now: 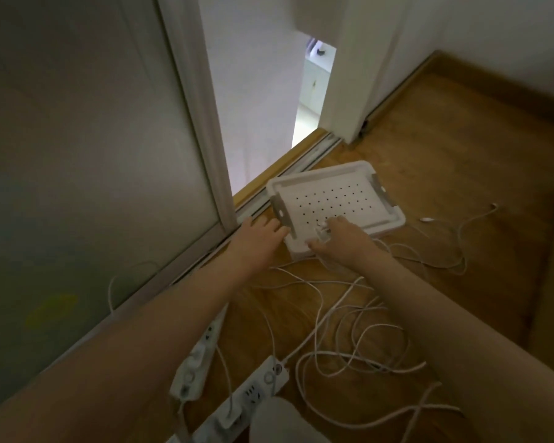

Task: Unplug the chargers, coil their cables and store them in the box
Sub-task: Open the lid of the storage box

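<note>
Chargers: white plug bodies are seen seated in the two power strips on the floor, near the person, so the unplugging is judged unfinished.
Cables: loose white cables are spread in uncoiled loops over the floor between the strips and the box, and two free ends lie to the right of it.
Box: the white perforated box is set on the floor beside the sliding-door track. No coiled cable is seen on its bare bottom.
Step in hand: the box is being steadied while a first item is brought to its near edge. The storing is judged barely begun.
Left hand: the left hand is laid flat with the fingers stretched out. The fingertips are pressed against the box's left side by the grey handle, and nothing is held.
Right hand: the right hand is curled over the near rim of the box. A small white piece is pinched between thumb and fingers. It may be a cable's plug end, but the view is too dim and blurred to settle this.
Next move: the trailing cable needs to be gathered and wound into a coil before it is laid in the box. The seated plugs then need to be pulled straight out while their strip is held down.
</note>
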Motion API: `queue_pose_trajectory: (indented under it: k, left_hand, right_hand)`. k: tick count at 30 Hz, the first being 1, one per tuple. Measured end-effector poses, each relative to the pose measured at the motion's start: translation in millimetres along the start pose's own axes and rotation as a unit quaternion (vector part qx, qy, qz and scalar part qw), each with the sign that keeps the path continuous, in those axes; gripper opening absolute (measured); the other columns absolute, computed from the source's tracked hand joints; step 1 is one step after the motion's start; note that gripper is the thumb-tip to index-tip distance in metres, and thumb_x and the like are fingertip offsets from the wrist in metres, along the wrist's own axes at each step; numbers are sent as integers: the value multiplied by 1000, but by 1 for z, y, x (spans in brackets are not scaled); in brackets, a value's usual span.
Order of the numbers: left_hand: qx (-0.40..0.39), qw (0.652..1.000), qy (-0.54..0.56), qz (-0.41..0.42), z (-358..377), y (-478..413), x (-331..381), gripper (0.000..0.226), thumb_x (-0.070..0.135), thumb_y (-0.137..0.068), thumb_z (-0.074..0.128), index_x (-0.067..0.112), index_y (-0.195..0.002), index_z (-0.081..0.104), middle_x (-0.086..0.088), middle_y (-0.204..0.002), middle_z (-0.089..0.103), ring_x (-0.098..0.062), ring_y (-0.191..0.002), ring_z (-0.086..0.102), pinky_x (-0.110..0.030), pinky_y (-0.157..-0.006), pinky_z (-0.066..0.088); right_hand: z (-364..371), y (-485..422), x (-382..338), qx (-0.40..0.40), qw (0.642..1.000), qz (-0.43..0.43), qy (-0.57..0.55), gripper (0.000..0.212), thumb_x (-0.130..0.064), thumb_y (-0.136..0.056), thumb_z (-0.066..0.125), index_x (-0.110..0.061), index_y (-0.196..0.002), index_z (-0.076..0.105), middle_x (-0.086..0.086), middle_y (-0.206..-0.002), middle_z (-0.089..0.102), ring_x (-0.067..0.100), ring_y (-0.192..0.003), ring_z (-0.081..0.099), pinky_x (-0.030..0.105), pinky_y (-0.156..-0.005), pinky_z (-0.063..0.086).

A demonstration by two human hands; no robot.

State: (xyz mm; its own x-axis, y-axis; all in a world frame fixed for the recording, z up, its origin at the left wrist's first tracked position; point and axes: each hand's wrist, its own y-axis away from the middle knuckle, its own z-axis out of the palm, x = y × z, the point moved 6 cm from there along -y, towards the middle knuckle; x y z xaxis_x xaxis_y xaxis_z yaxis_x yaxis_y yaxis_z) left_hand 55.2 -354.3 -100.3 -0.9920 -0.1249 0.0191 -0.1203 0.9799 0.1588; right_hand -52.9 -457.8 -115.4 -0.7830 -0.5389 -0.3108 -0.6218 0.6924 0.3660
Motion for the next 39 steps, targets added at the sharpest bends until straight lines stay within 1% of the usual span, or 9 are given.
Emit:
queue_pose_trajectory:
  k: [5,9,17,21,25,29,33,36,39]
  left_hand:
    - [-4,999,-42,28,25,-55,-11,62,8,-86,56,20,-142,31,-4,-148,34,-25,-134,33,-41,-108,33]
    - [-60,993,-88,56,55,-80,-12,67,5,-85,56,19,-144,26,-7,-152,26,-26,-138,25,-42,-111,28]
    - [-33,971,-163,172,72,-99,8,34,9,-87,53,15,-120,46,-5,-129,47,-23,-117,46,-35,-106,32]
    - [-52,950,-171,257,82,-79,16,35,6,-87,53,15,-118,41,-5,-125,45,-20,-110,42,-31,-82,47]
    - [-36,947,-142,284,91,-41,29,39,7,-85,55,15,-122,44,-5,-124,49,-20,-109,44,-31,-84,47]
    - [27,955,-53,292,91,-2,35,23,35,-85,52,19,-98,62,1,-96,66,-17,-87,58,-27,-76,49]
    - [17,976,-10,215,87,-4,19,30,15,-85,56,12,-115,54,-8,-117,57,-20,-99,56,-29,-87,45]
    - [3,981,-100,168,92,-18,11,42,11,-85,55,16,-126,43,-6,-130,47,-22,-115,46,-37,-105,33]
    - [-18,973,-154,171,92,-25,18,43,10,-86,54,16,-126,39,-4,-127,46,-22,-114,46,-43,-106,29]
  right_hand:
    - [37,-40,6,-56,995,-21,82,62,-53,-82,57,-9,-125,47,11,-124,50,30,-110,52,42,-92,45]
    - [48,-45,6,0,989,-66,130,56,-52,-84,53,-7,-117,51,11,-117,50,32,-107,51,40,-87,44]
    - [50,-29,32,10,985,-89,147,50,-48,-81,59,-14,-116,50,3,-115,51,25,-105,51,34,-80,43]
    - [48,-15,49,12,992,-84,95,43,-48,-80,60,-14,-105,54,2,-104,52,22,-96,51,34,-77,46]
    - [48,-7,63,-5,999,-37,-6,35,-45,-80,62,-13,-92,56,3,-90,56,21,-81,54,31,-64,41]
    - [49,-1,77,-11,993,9,-119,39,-49,-82,61,-12,-95,57,4,-89,58,21,-80,56,33,-67,44]
    - [48,4,86,48,979,36,-195,47,-49,-82,61,-7,-104,58,9,-107,59,23,-91,57,33,-73,46]
    - [48,11,87,87,967,79,-225,56,-44,-86,58,-6,-126,48,10,-126,44,25,-113,47,27,-85,36]
    - [53,15,91,87,959,103,-251,62,-48,-83,59,-4,-126,48,14,-127,50,28,-111,52,32,-83,42]
